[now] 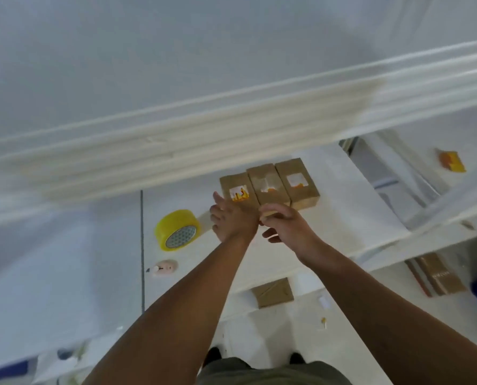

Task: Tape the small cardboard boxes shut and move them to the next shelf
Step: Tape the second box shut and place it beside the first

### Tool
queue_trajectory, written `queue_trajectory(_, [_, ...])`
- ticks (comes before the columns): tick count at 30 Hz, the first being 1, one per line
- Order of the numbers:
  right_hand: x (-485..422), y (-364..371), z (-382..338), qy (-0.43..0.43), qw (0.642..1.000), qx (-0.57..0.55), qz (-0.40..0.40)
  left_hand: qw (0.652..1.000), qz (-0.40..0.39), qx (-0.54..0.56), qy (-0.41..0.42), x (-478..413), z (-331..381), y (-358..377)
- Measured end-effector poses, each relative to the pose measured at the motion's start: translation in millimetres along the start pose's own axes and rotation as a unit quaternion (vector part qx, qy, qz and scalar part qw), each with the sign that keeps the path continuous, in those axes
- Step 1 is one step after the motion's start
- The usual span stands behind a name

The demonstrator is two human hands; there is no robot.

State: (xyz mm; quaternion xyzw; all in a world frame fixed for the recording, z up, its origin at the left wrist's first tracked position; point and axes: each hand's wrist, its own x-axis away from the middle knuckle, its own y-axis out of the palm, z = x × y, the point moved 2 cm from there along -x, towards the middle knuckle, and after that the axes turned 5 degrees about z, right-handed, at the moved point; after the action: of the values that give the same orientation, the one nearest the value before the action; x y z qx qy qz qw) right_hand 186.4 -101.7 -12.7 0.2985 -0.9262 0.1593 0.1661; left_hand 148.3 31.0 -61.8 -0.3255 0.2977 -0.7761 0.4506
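Observation:
Three small brown cardboard boxes stand side by side on the white shelf (343,218): a left box (236,187), a middle box (267,182) and a right box (297,179), each with a white and orange label on top. My left hand (231,220) reaches to the near end of the left box with its fingers straight and touches it. Beside it, my right hand (284,226) curls its fingers over the near end of the middle box. A yellow tape roll (176,229) lies on the shelf to the left of my hands.
A small pink cutter (165,268) lies near the shelf's front edge, below the tape. Another cardboard box (272,293) sits on the lower shelf, and flat cardboard pieces (437,276) lie at the lower right. A higher shelf edge (176,140) crosses above. The frame is blurred.

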Motion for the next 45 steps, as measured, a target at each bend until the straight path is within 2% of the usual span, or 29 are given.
queue_trajectory(2, [-11.2, -7.6, 1.7, 0.001, 0.999, 0.026, -0.023, 1.0, -0.018, -0.003, -0.025, -2.3, -2.9, 7.3])
queue_trajectory(5, [-22.4, -20.2, 6.2, -0.001, 0.999, 0.034, -0.042, 1.0, -0.006, 0.018, -0.02, 4.9, -6.9, 8.5])
queue_trajectory(7, [-26.0, -28.2, 10.7, -0.004, 0.999, 0.022, -0.034, 0.995, 0.011, 0.089, -0.033, 20.0, -11.2, -2.0])
queue_trajectory(8, [-26.8, -31.6, 13.1, -0.009, 1.0, 0.014, -0.02, 0.983, 0.008, 0.171, -0.06, 30.7, -14.0, -9.4])
queue_trajectory(10, [-25.6, -35.9, 15.8, -0.02, 1.0, -0.01, 0.014, 0.917, -0.029, 0.378, -0.124, 54.7, -20.5, -20.2])
queue_trajectory(12, [-21.0, -35.8, 11.4, -0.022, 0.998, -0.05, 0.004, 0.831, -0.082, 0.534, -0.134, 76.3, -28.1, -29.6])
queue_trajectory(16, [0.9, -20.7, -8.3, -0.016, 0.973, -0.164, -0.163, 0.721, -0.199, 0.652, -0.128, 112.5, -40.3, -56.6])
queue_trajectory(17, [8.2, -16.5, -13.5, -0.009, 0.964, -0.192, -0.186, 0.699, -0.217, 0.668, -0.134, 119.3, -42.7, -63.0])
queue_trajectory(18, [14.5, -13.1, -18.3, -0.008, 0.957, -0.213, -0.197, 0.696, -0.22, 0.67, -0.137, 124.4, -44.0, -68.1])
queue_trajectory(19, [20.0, -10.0, -22.2, -0.014, 0.952, -0.228, -0.204, 0.71, -0.206, 0.658, -0.138, 128.4, -45.2, -72.3])
queue_trajectory(21, [31.3, -5.4, -30.0, -0.03, 0.944, -0.252, -0.209, 0.794, -0.141, 0.581, -0.108, 132.8, -48.6, -80.4])
queue_trajectory(23, [42.7, -1.9, -37.6, -0.052, 0.943, -0.252, -0.211, 0.875, -0.042, 0.479, -0.044, 137.9, -49.1, -91.5])
queue_trajectory(24, [48.8, 0.0, -40.8, -0.066, 0.945, -0.241, -0.211, 0.885, -0.011, 0.465, -0.007, 139.5, -47.5, -98.2])
queue_trajectory(27, [64.9, 6.1, -47.7, -0.112, 0.957, -0.19, -0.189, 0.867, 0.05, 0.493, 0.054, 141.1, -44.4, -120.6])
queue_trajectory(31, [74.4, 8.7, -55.8, -0.146, 0.952, -0.212, -0.168, 0.865, 0.035, 0.491, 0.092, 138.1, -37.3, -141.7])
queue_trajectory(40, [75.6, 10.0, -56.1, -0.154, 0.957, -0.19, -0.155, 0.873, 0.025, 0.479, 0.086, 137.6, -37.3, -147.7])
queue_trajectory(45, [67.9, 15.6, -43.8, -0.106, 0.959, -0.211, -0.154, 0.895, 0.036, 0.438, 0.073, 129.4, -41.5, -140.2])
